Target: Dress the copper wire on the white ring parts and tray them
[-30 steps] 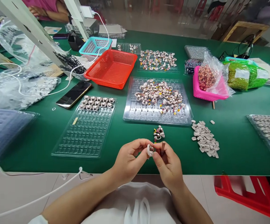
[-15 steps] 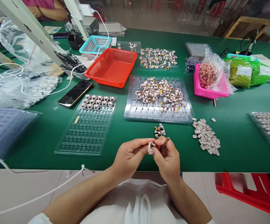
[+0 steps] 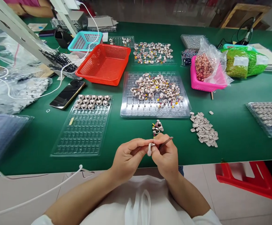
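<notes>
Between both hands is a small white curved earbud, close above the table's front part. My left hand pinches it from the left with thumb and fingertips. My right hand grips its other side, and a pair of thin metal tweezers sticks out of the same hand, tip up to the right. Just beyond the fingers lies a little pile of earbud parts with dark and yellow bits. To the right is a heap of small light-grey caps.
A clear tray holds rows of pieces at its far end. Stacked trays in the middle carry many wired earbuds. Around them are a phone, a red basket, a pink basket and a filled tray. A co-worker's arm shows far left.
The earbud has turned a little between my fingers, and the tweezers now lean lower to the right. The camera view has shifted slightly. Both hands keep their grip.
</notes>
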Motion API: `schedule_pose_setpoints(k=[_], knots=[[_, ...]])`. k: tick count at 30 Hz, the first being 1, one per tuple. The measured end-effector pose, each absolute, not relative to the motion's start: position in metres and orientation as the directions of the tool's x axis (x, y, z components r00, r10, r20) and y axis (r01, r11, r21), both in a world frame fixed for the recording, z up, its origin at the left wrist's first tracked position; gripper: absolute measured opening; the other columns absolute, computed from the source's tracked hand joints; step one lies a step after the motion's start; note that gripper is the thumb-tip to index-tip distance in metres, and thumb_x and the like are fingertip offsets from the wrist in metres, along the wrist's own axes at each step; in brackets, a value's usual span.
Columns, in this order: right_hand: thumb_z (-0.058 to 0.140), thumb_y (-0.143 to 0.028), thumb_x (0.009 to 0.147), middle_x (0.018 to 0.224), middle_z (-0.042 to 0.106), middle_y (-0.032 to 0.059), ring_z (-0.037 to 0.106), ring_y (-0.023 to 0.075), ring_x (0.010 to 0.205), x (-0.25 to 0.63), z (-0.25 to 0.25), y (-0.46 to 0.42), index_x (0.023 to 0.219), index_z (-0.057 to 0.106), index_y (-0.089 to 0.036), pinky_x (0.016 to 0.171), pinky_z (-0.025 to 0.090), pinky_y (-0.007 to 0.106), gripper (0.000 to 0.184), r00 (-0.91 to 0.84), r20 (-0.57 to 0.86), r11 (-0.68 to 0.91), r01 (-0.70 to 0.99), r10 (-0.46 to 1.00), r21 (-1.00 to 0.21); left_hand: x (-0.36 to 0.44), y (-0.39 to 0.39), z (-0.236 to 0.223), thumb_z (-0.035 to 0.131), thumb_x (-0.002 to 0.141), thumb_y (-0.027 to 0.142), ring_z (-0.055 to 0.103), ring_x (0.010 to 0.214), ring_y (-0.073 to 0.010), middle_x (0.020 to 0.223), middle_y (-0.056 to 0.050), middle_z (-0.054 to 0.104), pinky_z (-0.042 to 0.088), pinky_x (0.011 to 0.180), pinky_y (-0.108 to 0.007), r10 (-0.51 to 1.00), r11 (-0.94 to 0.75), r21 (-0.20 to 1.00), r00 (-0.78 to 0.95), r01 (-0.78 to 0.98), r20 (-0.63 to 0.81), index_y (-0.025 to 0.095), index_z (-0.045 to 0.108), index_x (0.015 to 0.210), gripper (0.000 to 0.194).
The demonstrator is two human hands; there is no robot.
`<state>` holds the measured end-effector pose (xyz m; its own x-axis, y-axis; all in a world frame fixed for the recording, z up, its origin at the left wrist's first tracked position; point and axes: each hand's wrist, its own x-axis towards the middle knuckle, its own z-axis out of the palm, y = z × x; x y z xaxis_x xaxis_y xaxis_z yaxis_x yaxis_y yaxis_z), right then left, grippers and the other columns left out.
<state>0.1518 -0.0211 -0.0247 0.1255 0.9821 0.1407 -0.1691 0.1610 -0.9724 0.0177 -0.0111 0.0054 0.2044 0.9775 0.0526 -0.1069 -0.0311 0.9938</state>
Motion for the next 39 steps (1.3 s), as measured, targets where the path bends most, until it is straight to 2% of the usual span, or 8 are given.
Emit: schedule_pose_setpoints(k=[8, 13, 17, 23, 26, 32, 35, 39], knots=[[0.058, -0.009, 0.075, 0.075, 0.048, -0.0039, 0.050, 0.0104, 0.062, 0.150, -0.026, -0.024, 0.082, 0.051, -0.023, 0.050, 0.044, 0.021, 0.018, 0.171, 0.170, 0.195, -0.144, 0.971, -0.970, 0.019, -0.015, 0.004, 0.063, 0.088, 0.003, 0.067, 0.072, -0.0119, 0.077, -0.002, 0.074, 0.055, 0.069, -0.018, 0.967, -0.067, 0.991, 0.237, -0.117, 0.093, 0.024, 0.081, 0.104, 0.032], [0.056, -0.005, 0.076, 0.076, 0.047, -0.0041, 0.049, 0.0098, 0.062, 0.152, -0.028, -0.025, 0.085, 0.052, -0.024, 0.050, 0.043, 0.020, 0.021, 0.159, 0.216, 0.237, -0.130, 0.963, -0.963, 0.021, -0.016, 0.004, 0.063, 0.089, 0.005, 0.068, 0.073, -0.0121, 0.079, -0.003, 0.074, 0.056, 0.070, -0.018, 0.968, -0.025, 0.991, 0.246, -0.129, 0.057, 0.023, 0.081, 0.102, 0.029], [0.057, -0.003, 0.079, 0.075, 0.047, -0.0047, 0.049, 0.0097, 0.062, 0.156, -0.029, -0.025, 0.086, 0.055, -0.024, 0.053, 0.044, 0.021, 0.022, 0.154, 0.239, 0.259, -0.127, 0.959, -0.957, 0.021, -0.012, 0.002, 0.064, 0.089, 0.005, 0.069, 0.073, -0.0124, 0.080, -0.003, 0.075, 0.056, 0.069, -0.018, 0.958, -0.049, 0.988, 0.275, -0.145, 0.087, 0.023, 0.081, 0.104, 0.029], [0.058, -0.006, 0.089, 0.082, 0.054, -0.0021, 0.051, 0.0112, 0.068, 0.166, -0.031, -0.026, 0.102, 0.063, -0.028, 0.058, 0.045, 0.022, 0.027, 0.088, 0.315, 0.325, -0.161, 0.945, -0.932, 0.018, -0.004, 0.004, 0.061, 0.090, 0.001, 0.068, 0.074, -0.0142, 0.085, -0.005, 0.076, 0.057, 0.068, -0.023, 0.905, -0.222, 0.964, 0.336, -0.149, 0.260, 0.023, 0.078, 0.111, 0.035], [0.061, -0.009, 0.091, 0.086, 0.058, 0.0008, 0.054, 0.0133, 0.073, 0.174, -0.034, -0.027, 0.112, 0.065, -0.027, 0.059, 0.045, 0.024, 0.028, 0.055, 0.359, 0.363, -0.131, 0.932, -0.922, 0.015, -0.001, 0.009, 0.062, 0.088, -0.001, 0.071, 0.077, -0.0164, 0.089, -0.007, 0.077, 0.059, 0.071, -0.027, 0.883, -0.312, 0.945, 0.337, -0.096, 0.326, 0.021, 0.075, 0.113, 0.036], [0.060, -0.012, 0.095, 0.088, 0.060, 0.0029, 0.055, 0.0165, 0.079, 0.182, -0.040, -0.028, 0.111, 0.067, -0.027, 0.063, 0.046, 0.028, 0.024, 0.059, 0.475, 0.478, -0.079, 0.878, -0.875, 0.008, 0.004, 0.014, 0.059, 0.082, -0.010, 0.074, 0.092, -0.0223, 0.101, -0.015, 0.079, 0.060, 0.083, -0.035, 0.668, -0.674, 0.738, 0.401, -0.031, 0.627, 0.013, 0.068, 0.118, 0.044], [0.060, -0.013, 0.095, 0.091, 0.060, 0.0032, 0.056, 0.0160, 0.077, 0.183, -0.043, -0.029, 0.110, 0.067, -0.028, 0.060, 0.046, 0.027, 0.022, 0.066, 0.474, 0.478, -0.075, 0.878, -0.875, 0.007, 0.005, 0.014, 0.059, 0.081, -0.009, 0.074, 0.092, -0.0220, 0.104, -0.017, 0.078, 0.060, 0.083, -0.035, 0.639, -0.705, 0.708, 0.406, -0.032, 0.654, 0.012, 0.067, 0.119, 0.044], [0.061, -0.015, 0.095, 0.091, 0.059, 0.0031, 0.057, 0.0160, 0.077, 0.183, -0.047, -0.030, 0.108, 0.067, -0.028, 0.059, 0.045, 0.026, 0.020, 0.068, 0.454, 0.457, -0.051, 0.889, -0.888, 0.009, 0.004, 0.014, 0.060, 0.082, -0.008, 0.074, 0.091, -0.0219, 0.103, -0.016, 0.078, 0.060, 0.081, -0.034, 0.663, -0.688, 0.725, 0.378, -0.032, 0.646, 0.014, 0.068, 0.115, 0.040]])
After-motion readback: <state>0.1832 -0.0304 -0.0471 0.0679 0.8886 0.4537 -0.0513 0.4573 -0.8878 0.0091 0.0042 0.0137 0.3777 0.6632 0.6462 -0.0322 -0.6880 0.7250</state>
